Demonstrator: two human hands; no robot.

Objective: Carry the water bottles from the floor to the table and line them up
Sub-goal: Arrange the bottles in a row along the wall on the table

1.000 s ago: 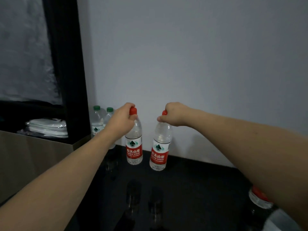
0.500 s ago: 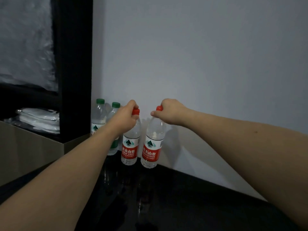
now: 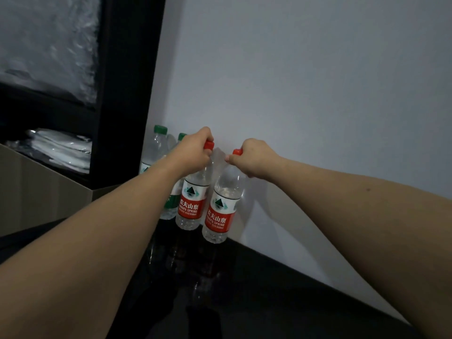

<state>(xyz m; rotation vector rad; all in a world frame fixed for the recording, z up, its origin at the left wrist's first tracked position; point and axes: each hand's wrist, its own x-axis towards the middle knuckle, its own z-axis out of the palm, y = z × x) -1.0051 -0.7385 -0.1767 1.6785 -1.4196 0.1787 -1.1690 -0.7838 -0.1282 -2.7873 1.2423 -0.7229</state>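
Two clear plastic water bottles with red caps and red-white labels (image 3: 192,203) (image 3: 221,211), held upright by the necks, side by side at the black table's (image 3: 269,297) wall edge, two green-capped clear bottles (image 3: 156,148) (image 3: 172,204) stood behind at the corner.

Glossy black table (image 3: 281,297) under 4 bottles (image 3: 189,204)

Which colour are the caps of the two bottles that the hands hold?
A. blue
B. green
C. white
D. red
D: the left hand and the right hand each grip a bottle by a red cap; the green-capped bottles stand behind, untouched.
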